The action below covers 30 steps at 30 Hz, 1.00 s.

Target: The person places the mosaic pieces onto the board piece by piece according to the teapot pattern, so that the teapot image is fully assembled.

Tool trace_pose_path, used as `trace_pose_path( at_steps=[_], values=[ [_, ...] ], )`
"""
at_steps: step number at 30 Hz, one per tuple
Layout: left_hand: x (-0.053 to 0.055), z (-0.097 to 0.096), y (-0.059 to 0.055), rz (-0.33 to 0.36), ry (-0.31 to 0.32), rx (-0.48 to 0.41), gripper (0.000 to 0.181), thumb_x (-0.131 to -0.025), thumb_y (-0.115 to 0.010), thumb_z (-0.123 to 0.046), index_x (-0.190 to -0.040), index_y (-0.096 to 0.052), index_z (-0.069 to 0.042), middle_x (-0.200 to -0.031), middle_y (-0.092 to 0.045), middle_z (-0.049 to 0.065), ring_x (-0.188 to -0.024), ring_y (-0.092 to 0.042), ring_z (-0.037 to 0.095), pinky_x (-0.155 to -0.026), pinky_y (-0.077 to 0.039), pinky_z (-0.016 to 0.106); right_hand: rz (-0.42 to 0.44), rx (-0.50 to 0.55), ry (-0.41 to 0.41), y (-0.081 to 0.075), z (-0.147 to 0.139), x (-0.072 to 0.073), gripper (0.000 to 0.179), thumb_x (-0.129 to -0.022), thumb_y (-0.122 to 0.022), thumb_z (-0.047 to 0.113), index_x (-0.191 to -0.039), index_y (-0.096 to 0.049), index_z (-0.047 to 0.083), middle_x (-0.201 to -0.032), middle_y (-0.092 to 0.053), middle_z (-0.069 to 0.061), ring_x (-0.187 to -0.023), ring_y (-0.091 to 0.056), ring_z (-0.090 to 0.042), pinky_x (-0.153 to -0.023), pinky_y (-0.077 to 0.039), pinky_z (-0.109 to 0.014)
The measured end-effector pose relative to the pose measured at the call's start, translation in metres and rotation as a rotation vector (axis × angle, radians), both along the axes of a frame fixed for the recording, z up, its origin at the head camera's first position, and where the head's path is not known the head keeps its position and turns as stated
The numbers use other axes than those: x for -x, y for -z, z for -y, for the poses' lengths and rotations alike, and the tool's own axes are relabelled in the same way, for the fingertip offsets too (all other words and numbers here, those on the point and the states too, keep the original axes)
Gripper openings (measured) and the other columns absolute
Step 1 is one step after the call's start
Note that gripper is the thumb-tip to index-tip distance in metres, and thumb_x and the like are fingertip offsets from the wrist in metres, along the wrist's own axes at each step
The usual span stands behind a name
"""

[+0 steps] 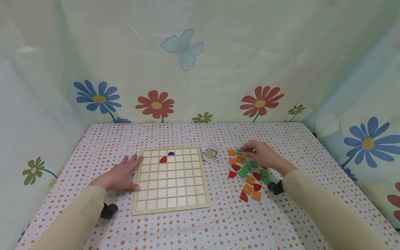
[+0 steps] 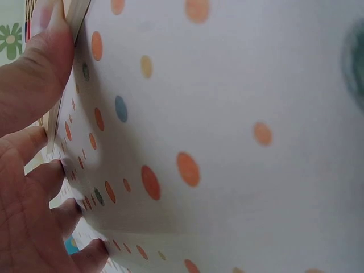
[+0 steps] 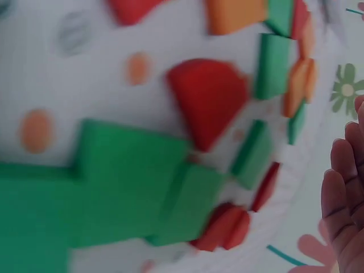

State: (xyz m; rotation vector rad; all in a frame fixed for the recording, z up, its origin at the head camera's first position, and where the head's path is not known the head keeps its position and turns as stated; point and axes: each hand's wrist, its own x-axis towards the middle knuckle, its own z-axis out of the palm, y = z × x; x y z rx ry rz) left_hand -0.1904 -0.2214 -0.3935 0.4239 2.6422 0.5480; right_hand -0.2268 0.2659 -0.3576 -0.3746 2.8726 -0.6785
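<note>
A wooden grid board [image 1: 135,205] lies on the table, with a red quarter-circle tile [image 1: 163,159] and a dark blue rounded tile [image 1: 171,153] in its upper part. My left hand [image 1: 122,174] rests flat at the board's left side, thumb and index finger touching its edge. In the left wrist view the thumb lies against the wooden rim [image 2: 77,16]. To the right, my right hand [image 1: 261,152] reaches over loose tiles, its fingertips at a green tile [image 1: 238,152]. The right wrist view shows fairly straight fingers [image 3: 335,193]; the thumb is hidden there.
A small printed card [image 1: 210,153] with a coloured pattern lies just right of the board. Several orange tiles [image 1: 250,180], green tiles [image 1: 242,173] and red quarter-circle tiles [image 1: 243,196] are scattered right of it. A dotted cloth [image 1: 187,231] covers the table.
</note>
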Motion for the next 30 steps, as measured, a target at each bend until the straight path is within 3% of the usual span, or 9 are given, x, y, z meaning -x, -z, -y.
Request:
trace_pose_path(
  at_steps=[11,18,30],
  values=[
    [-0.001,0.001,-0.001,0.003,0.005,-0.005,0.108,-0.08,-0.087,-0.03,-0.162,-0.022,-0.001,-0.167,-0.011,0.032,-0.152,-0.005,0.059,-0.117,-0.016,0.078,0.038,-0.039,-0.045,0.018,0.012,0.001,0.019,-0.096,-0.069,0.005,-0.114,-0.074,0.001,-0.105,-0.072,-0.01,-0.089,-0.063,-0.019,-0.08,-0.057,-0.035],
    [-0.001,0.001,-0.001,0.003,0.007,-0.015,0.109,-0.08,-0.087,-0.03,-0.162,-0.022,-0.001,-0.167,-0.011,0.032,-0.152,-0.005,0.059,-0.116,-0.015,0.079,0.034,-0.138,-0.05,0.02,0.022,0.003,0.019,-0.093,-0.073,0.006,-0.111,-0.074,0.003,-0.104,-0.069,-0.008,-0.091,-0.062,-0.02,-0.084,-0.058,-0.037],
    [0.0,0.0,0.0,0.022,-0.009,-0.016,0.109,-0.08,-0.087,-0.03,-0.162,-0.021,-0.002,-0.168,-0.009,0.032,-0.153,-0.003,0.058,-0.118,-0.014,0.078,0.018,-0.16,-0.041,0.023,0.024,0.005,0.021,-0.091,-0.078,0.015,-0.109,-0.075,0.006,-0.103,-0.068,-0.007,-0.091,-0.059,-0.021,-0.084,-0.057,-0.038]
  ],
)
